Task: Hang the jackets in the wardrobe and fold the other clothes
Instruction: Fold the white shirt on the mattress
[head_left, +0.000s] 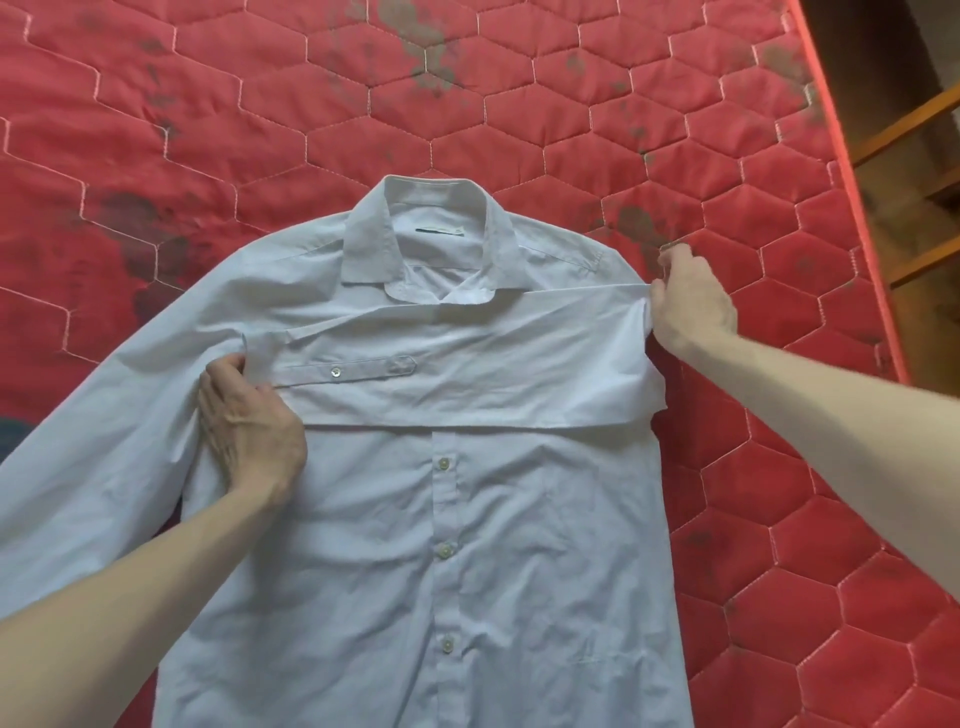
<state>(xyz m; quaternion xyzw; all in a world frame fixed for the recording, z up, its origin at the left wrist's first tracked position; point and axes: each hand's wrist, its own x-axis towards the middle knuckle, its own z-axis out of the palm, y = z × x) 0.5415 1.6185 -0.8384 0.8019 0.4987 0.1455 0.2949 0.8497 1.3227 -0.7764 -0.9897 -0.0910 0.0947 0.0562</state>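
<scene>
At the shirt's (467, 519) shoulder fold, the right hand (691, 301) pinches the folded sleeve (467, 384) while the left hand (249, 421) grips its cuff end; pull both taut and level below the collar (426, 244) before pressing. The white shirt lies buttoned, face up on the red mattress (519, 104), its other sleeve spread outward

White shirt (467, 519) on red mattress (208, 104)
</scene>
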